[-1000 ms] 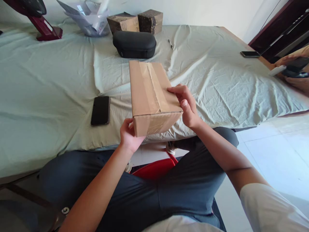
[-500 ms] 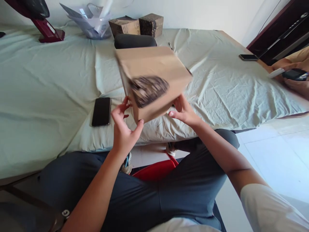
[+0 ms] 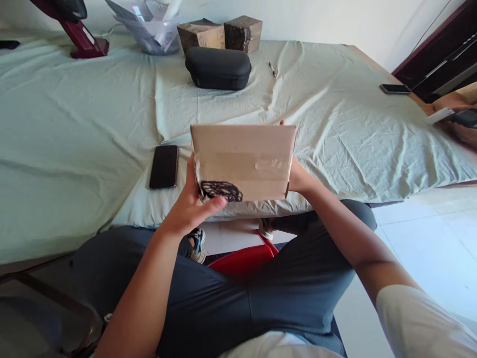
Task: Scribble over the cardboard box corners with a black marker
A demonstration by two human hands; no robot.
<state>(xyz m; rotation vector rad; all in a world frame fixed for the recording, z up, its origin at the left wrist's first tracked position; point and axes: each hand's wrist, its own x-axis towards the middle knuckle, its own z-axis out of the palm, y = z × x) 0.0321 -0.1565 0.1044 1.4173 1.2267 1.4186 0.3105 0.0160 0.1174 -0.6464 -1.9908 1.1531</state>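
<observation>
A brown cardboard box is held up over the front edge of the cloth-covered table, one taped side facing me. Black scribble marks its lower left corner. My left hand grips the left end, thumb along the bottom edge and the other fingers partly hidden behind. On the right end, my right hand holds the box; most of its fingers are out of sight behind it, with one fingertip showing above the top edge. Left of the box, a black smartphone lies on the cloth.
Behind the box sit a black zip case, a pen and two scribbled cardboard boxes. A clear plastic basket and a dark red stand are further left. Another phone lies near another person's hands at right.
The cardboard box has been turned and lowered toward me, so a taped side now faces me instead of the large scribbled face. Both hands have shifted their hold; the black case is now uncovered.
</observation>
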